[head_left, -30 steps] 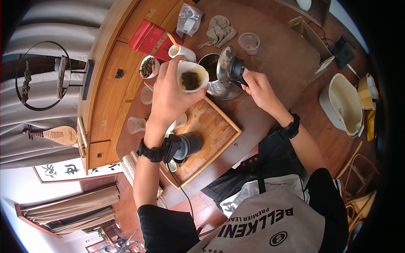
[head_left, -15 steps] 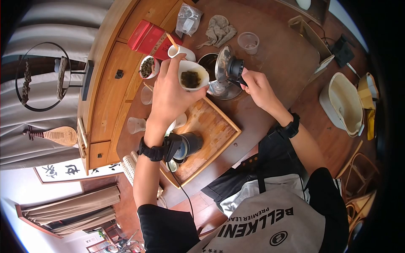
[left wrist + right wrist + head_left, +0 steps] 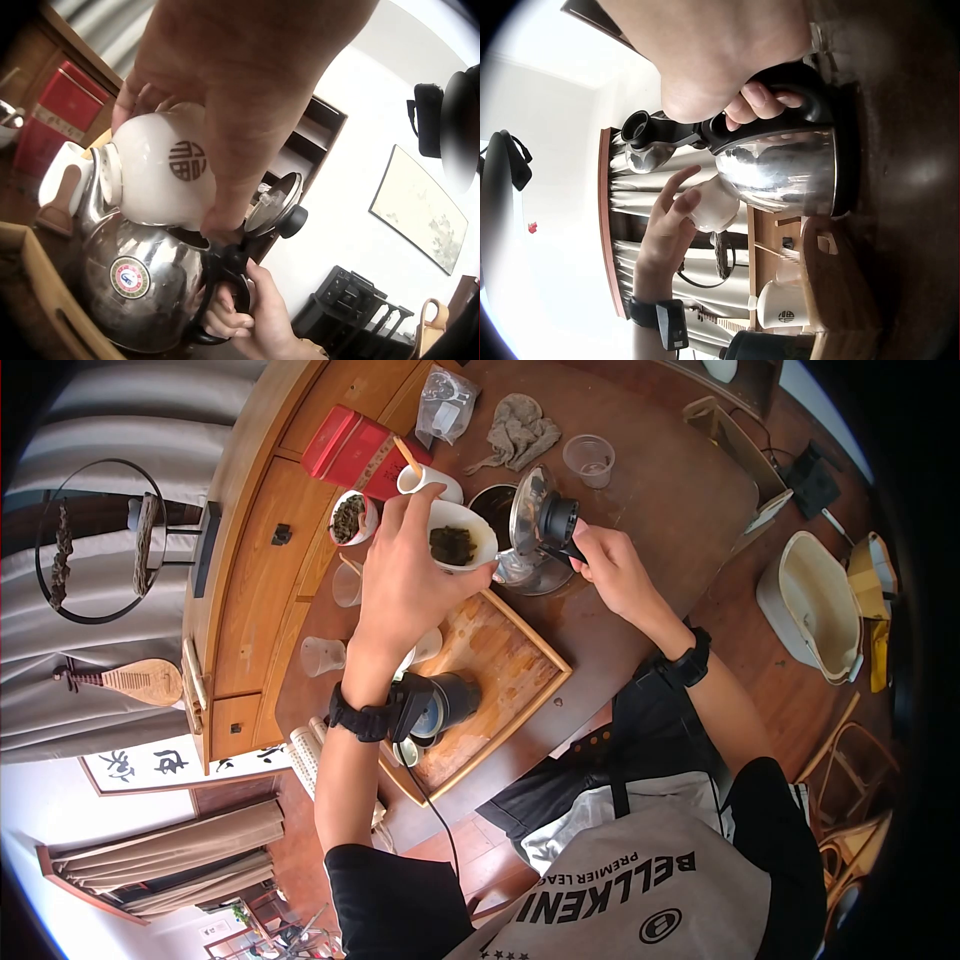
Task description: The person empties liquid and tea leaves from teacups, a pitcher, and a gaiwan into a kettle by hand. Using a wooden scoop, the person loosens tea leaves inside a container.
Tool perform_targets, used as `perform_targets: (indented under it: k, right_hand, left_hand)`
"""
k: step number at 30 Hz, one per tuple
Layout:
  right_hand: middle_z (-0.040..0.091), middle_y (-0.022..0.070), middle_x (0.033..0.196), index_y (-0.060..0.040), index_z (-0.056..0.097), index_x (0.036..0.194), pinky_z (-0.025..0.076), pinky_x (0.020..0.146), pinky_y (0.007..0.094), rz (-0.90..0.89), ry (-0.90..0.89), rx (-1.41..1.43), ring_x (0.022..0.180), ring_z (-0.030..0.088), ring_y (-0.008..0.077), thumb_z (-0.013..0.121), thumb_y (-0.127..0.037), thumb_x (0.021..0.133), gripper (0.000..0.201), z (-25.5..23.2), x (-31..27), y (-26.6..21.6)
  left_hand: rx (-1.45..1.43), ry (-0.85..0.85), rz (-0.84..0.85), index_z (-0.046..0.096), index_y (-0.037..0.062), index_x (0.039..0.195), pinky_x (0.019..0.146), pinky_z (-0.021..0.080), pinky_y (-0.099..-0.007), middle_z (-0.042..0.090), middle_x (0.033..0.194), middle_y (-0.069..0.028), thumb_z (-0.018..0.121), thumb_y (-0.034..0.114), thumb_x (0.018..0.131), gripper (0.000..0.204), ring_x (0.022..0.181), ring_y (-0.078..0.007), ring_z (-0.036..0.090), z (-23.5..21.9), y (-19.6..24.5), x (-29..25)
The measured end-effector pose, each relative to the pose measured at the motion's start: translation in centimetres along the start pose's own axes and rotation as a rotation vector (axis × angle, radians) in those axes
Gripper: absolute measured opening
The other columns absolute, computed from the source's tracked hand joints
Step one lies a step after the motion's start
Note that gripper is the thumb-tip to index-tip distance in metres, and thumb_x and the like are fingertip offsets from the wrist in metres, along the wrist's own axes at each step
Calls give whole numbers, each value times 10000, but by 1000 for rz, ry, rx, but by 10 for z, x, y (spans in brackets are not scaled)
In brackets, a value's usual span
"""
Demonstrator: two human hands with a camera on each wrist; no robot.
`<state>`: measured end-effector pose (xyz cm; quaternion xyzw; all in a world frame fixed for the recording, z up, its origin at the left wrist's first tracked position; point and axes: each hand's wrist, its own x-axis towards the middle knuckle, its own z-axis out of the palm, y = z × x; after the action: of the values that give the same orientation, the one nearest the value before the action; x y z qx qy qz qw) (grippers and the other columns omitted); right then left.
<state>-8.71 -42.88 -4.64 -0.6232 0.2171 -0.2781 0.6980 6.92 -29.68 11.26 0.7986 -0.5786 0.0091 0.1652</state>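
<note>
My left hand (image 3: 405, 570) holds a white porcelain bowl (image 3: 161, 172) by its rim, thumb on one side and fingers on the other. Dark wet tea leaves (image 3: 452, 546) lie inside it, and a dark character marks its outer wall. The bowl is tilted, close over the mouth of a shiny steel kettle (image 3: 135, 292), overlapping it in the left wrist view. My right hand (image 3: 615, 572) grips the kettle's black handle (image 3: 806, 90). The hinged steel lid (image 3: 530, 510) with its black knob stands raised. The kettle's inside is largely hidden behind bowl and lid.
A wooden tea tray (image 3: 500, 670) with a dark cylindrical vessel (image 3: 450, 705) lies nearer the body. Beyond stand a red tin (image 3: 355, 455), a white cup with a wooden tool (image 3: 432, 485) and a dish of dry leaves (image 3: 350, 520). A rag (image 3: 520, 435) and plastic cup (image 3: 590, 460) sit behind.
The leaves inside the bowl look darker and more clumped than a second ago, and the bowl's tilt has shifted slightly. Both hands stay in nearly the same place; the kettle lid remains raised.
</note>
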Motion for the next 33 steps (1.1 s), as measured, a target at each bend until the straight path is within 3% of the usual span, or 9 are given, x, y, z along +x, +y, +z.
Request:
perform_targets:
  k: [12, 17, 20, 33]
  right_hand:
    - [453, 13, 577, 32, 553, 673, 331, 517, 294, 4, 8, -4, 556, 401, 88, 470, -423, 1013, 573, 0, 0, 0]
    - [463, 17, 581, 34, 552, 678, 333, 518, 296, 6, 3, -2, 558, 401, 88, 475, -422, 1010, 570, 0, 0, -1]
    - [460, 16, 578, 33, 552, 676, 330, 516, 297, 7, 4, -13, 556, 399, 87, 474, -425, 1010, 572, 0, 0, 1]
    - [433, 1, 566, 22, 552, 666, 316, 509, 294, 1, 8, -25, 550, 386, 81, 469, -429, 1014, 575, 0, 0, -1]
  left_hand:
    - [26, -3, 9, 509, 29, 1296, 869, 525, -400, 587, 1155, -164, 850, 182, 634, 761, 1012, -321, 648, 1, 2, 1]
    - [31, -5, 13, 537, 66, 1269, 873, 506, -451, 562, 1149, -180, 853, 210, 590, 762, 1012, -360, 612, 3, 1, 3]
    - [68, 15, 63, 516, 31, 1289, 824, 527, -406, 588, 1116, -163, 856, 187, 633, 755, 981, -326, 647, 3, 2, 3]
    - [91, 33, 99, 521, 39, 1266, 819, 521, -416, 582, 1102, -163, 856, 189, 633, 731, 975, -333, 634, 5, 4, 5]
